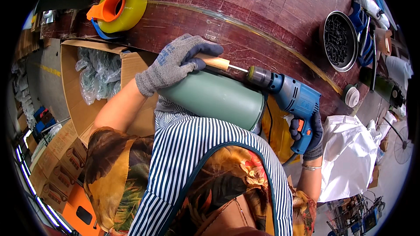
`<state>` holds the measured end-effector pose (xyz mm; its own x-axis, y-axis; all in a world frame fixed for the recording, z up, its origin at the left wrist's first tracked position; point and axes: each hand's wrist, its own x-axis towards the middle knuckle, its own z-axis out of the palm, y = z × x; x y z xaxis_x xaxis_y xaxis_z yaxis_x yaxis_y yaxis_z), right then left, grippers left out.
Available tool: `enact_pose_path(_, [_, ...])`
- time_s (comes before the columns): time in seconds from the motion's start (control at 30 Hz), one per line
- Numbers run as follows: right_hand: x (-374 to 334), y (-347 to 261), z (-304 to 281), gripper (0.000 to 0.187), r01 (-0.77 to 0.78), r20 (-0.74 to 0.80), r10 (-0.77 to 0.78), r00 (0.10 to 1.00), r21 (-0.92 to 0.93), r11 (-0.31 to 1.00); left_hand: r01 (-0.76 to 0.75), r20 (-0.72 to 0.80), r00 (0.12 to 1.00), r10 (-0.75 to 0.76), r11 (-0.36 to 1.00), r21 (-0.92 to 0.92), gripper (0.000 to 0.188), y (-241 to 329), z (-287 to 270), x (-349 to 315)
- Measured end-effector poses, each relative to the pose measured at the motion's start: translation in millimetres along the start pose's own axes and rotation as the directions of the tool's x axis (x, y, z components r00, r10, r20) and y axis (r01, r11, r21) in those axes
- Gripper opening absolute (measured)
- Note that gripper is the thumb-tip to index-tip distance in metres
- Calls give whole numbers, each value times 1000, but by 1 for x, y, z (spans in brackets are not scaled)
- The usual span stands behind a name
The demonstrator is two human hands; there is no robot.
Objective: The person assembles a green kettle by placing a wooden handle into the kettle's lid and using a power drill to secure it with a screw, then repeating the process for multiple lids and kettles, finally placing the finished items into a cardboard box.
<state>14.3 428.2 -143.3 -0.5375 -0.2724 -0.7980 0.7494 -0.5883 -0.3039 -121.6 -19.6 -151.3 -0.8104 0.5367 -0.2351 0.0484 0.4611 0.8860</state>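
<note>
My left hand (177, 61), in a grey knit glove with dark fingertips, closes its thumb and fingers around a short pale wooden handle (217, 63). A thin metal shaft spans from the handle's end to the chuck of a blue electric drill (301, 98). Wrapped around the drill's grip is my gloved right hand (314, 137), beside the orange trigger. Just below the left hand, a smooth green cylinder (214, 98) lies across my lap against the striped apron. Whether the drill is turning, I cannot tell.
Ahead is a worn red-brown table (262, 22), with a yellow tape roll (135, 8) at left and a metal bowl of dark screws (328, 54) at right. A cardboard box (72, 83) of plastic-wrapped pieces stands left. A white sack (348, 161) is beside my right arm.
</note>
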Motion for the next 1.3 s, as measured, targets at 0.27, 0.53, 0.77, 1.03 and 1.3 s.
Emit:
enact_pose_path(0.27, [4,3,-7,59,51,3,-51,999,-54,997,-20,-3,1000,20,999,29,43,4,0,2])
enact_pose_path(0.53, [6,8,-17,64,99,73,-92,993,-95,991,-37,-1,999,38,995,92,44,1,0,1])
enact_pose_path(0.77, [13,0,-14,77,179,86,-164,983,-221,959,-85,-13,996,85,995,56,49,-4,6,-2])
enact_pose_path(1.03, [10,21,-106,58,579,-104,-612,784,-233,781,78,-329,939,98,872,483,53,-1,28,-79])
enact_pose_path(1.3, [67,0,-25,60,563,4,-594,805,-326,760,577,-868,473,-152,798,174,43,120,-61,-289])
